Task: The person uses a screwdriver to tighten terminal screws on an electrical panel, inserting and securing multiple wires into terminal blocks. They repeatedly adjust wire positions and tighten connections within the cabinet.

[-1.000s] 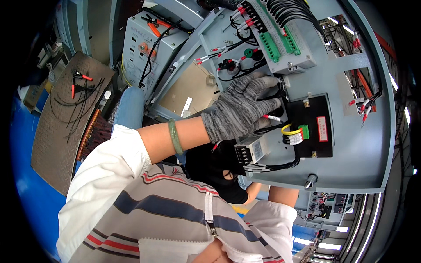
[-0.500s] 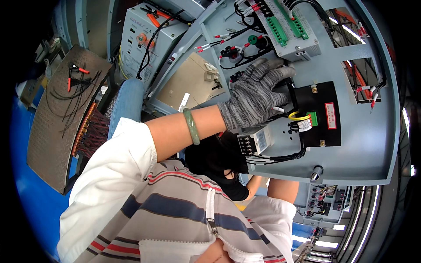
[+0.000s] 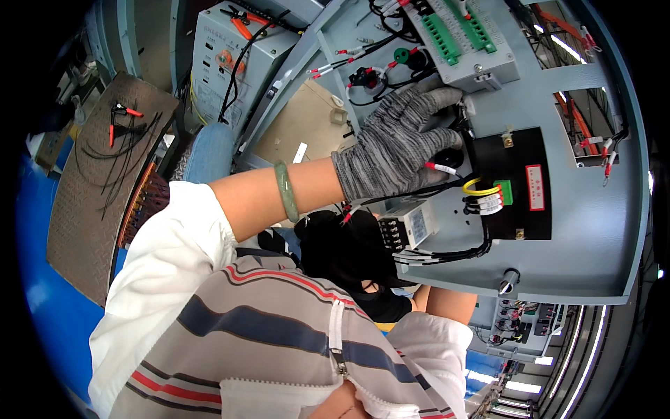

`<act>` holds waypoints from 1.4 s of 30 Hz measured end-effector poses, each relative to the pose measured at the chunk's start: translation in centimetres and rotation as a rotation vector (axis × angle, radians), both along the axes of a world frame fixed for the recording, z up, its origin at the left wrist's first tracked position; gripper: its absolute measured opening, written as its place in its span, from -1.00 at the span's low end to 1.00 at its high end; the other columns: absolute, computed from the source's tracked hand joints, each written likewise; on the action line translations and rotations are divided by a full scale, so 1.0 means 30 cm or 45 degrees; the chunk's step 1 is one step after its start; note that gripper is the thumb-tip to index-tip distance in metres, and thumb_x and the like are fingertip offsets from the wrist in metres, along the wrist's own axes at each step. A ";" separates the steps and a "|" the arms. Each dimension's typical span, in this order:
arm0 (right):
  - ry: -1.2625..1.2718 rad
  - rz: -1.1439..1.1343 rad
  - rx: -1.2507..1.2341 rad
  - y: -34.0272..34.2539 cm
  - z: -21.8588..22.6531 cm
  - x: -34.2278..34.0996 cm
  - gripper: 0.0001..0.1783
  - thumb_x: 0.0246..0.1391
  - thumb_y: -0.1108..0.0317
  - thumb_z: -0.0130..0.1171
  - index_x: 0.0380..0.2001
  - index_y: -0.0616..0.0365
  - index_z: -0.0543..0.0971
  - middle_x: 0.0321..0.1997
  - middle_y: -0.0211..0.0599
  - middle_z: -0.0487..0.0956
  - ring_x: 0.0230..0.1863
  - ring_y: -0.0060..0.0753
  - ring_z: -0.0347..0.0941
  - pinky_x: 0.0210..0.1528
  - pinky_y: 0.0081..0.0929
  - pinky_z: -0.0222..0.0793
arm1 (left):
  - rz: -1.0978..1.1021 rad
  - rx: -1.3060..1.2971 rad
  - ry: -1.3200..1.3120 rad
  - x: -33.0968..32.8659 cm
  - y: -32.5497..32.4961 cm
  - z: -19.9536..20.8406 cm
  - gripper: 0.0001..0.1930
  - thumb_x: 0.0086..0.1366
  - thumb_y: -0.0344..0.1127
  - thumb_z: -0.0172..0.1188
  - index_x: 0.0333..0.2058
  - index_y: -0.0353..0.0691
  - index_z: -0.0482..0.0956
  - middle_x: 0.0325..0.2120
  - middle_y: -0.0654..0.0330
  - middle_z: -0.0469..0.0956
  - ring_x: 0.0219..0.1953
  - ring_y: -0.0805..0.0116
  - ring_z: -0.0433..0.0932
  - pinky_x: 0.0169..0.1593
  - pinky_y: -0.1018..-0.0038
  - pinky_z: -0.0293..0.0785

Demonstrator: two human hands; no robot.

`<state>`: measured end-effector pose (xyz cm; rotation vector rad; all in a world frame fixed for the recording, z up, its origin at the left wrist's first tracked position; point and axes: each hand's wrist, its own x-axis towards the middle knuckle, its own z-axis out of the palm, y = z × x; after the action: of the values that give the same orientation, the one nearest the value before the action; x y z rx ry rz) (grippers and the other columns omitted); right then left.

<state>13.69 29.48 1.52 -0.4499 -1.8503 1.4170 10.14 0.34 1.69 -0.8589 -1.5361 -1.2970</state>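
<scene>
Blue floor [image 3: 38, 241] spread far to the left of the hands, next to a brown board [image 3: 77, 209] bearing red-handled pliers [image 3: 115, 124]. Nearer, up and left of the left hand, stood a grey box [image 3: 216, 91]. A grey panel [image 3: 558, 271] lay under that hand and reached well to its right. Gloved in grey knit, the left hand [image 3: 405, 140] had its fingers parted and half bent, the tips at black wires [image 3: 462, 124]; whether it gripped them could not be told. Just below the fingertips ran a white-sleeved lead [image 3: 444, 168]; to their right was a black plate [image 3: 499, 150], above them a terminal block [image 3: 466, 52], below the hand a meter [image 3: 413, 222]. Behind the panel's lower edge went the right arm [image 3: 450, 305], its hand hidden, its hold impossible to tell.
</scene>
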 end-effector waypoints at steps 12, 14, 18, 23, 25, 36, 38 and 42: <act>0.000 -0.012 0.026 -0.007 0.000 0.004 -0.66 0.14 0.13 -0.04 -0.15 0.16 0.40 -0.34 -0.30 0.49 -0.52 -0.41 0.37 -0.50 -0.43 0.37 | 0.039 0.069 -0.026 0.019 0.035 0.009 -0.66 -0.31 -0.25 0.37 -0.42 -0.09 0.59 0.03 0.11 0.31 0.11 -0.01 0.22 0.10 0.11 0.17; 0.008 0.001 0.016 -0.008 0.000 -0.002 -0.66 0.14 0.13 -0.05 -0.16 0.16 0.40 -0.34 -0.30 0.49 -0.53 -0.41 0.37 -0.51 -0.43 0.37 | 0.069 0.080 0.071 -0.006 0.043 0.006 -0.68 -0.33 -0.26 0.34 -0.47 -0.11 0.55 -0.03 0.14 0.37 0.04 0.02 0.30 0.06 0.15 0.24; 0.004 -0.019 0.009 -0.011 0.012 0.003 -0.66 0.15 0.13 -0.05 -0.16 0.17 0.40 -0.34 -0.30 0.49 -0.54 -0.41 0.36 -0.52 -0.44 0.37 | 0.106 0.044 0.263 -0.033 0.039 0.020 -0.70 -0.29 -0.22 0.31 -0.46 -0.08 0.55 -0.21 0.24 0.45 -0.11 0.13 0.42 -0.08 0.22 0.32; 0.016 -0.033 -0.012 -0.006 0.018 0.011 -0.66 0.15 0.13 -0.06 -0.16 0.17 0.40 -0.34 -0.30 0.49 -0.55 -0.42 0.36 -0.53 -0.44 0.37 | 0.101 -0.064 0.446 -0.070 0.031 0.022 -0.70 -0.28 -0.18 0.28 -0.45 -0.03 0.56 -0.32 0.31 0.43 -0.25 0.25 0.43 -0.23 0.28 0.33; 0.024 -0.037 -0.025 0.001 0.024 0.011 -0.66 0.15 0.13 -0.07 -0.16 0.17 0.40 -0.34 -0.30 0.49 -0.56 -0.42 0.36 -0.54 -0.44 0.37 | 0.100 -0.115 0.506 -0.077 0.020 0.031 -0.69 -0.29 -0.18 0.28 -0.44 -0.04 0.56 -0.32 0.31 0.43 -0.25 0.26 0.43 -0.25 0.29 0.34; 0.116 -0.111 -0.087 0.041 0.063 0.093 -0.66 0.17 0.14 -0.09 -0.17 0.18 0.40 -0.34 -0.29 0.50 -0.59 -0.43 0.36 -0.57 -0.45 0.37 | 0.059 -0.368 0.382 -0.047 -0.027 0.062 -0.66 -0.23 -0.22 0.26 -0.34 -0.03 0.57 -0.26 0.26 0.41 -0.18 0.23 0.40 -0.12 0.30 0.35; 0.145 -0.132 -0.115 0.038 0.062 0.160 -0.66 0.17 0.14 -0.10 -0.17 0.18 0.40 -0.34 -0.29 0.50 -0.60 -0.43 0.36 -0.58 -0.46 0.37 | -0.117 -0.547 0.215 -0.009 -0.091 0.105 -0.63 -0.16 -0.34 0.24 -0.25 -0.08 0.54 -0.21 0.21 0.42 -0.15 0.16 0.40 -0.07 0.29 0.34; 0.341 -0.141 -0.123 -0.003 0.138 0.389 -0.66 0.17 0.14 -0.10 -0.17 0.19 0.40 -0.35 -0.29 0.50 -0.61 -0.43 0.36 -0.59 -0.46 0.37 | -0.222 -0.455 0.052 0.058 -0.242 0.085 -0.60 -0.12 -0.53 0.15 -0.20 -0.15 0.51 -0.17 0.11 0.43 -0.13 0.10 0.41 -0.09 0.29 0.37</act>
<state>25.36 29.38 5.67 -0.3836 -1.5260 1.4209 11.89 -6.93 4.23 -1.2610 -1.7193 -1.1322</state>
